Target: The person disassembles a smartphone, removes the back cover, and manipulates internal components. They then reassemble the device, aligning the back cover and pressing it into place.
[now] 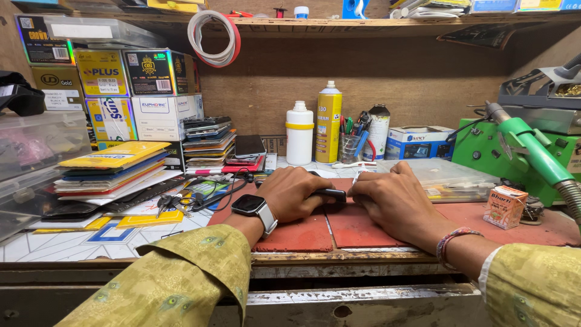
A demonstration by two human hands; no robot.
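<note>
I see a small black phone. It lies flat on a red mat, mostly hidden, with only one dark edge showing.

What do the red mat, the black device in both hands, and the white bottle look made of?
Red mat: probably rubber or silicone; matte, scuffed, lying flat in joined pieces.
Black device: glossy dark shell, likely glass or plastic; mostly hidden by the left hand and right hand.
White bottle: opaque plastic by its look, soft sheen, yellow band.
</note>
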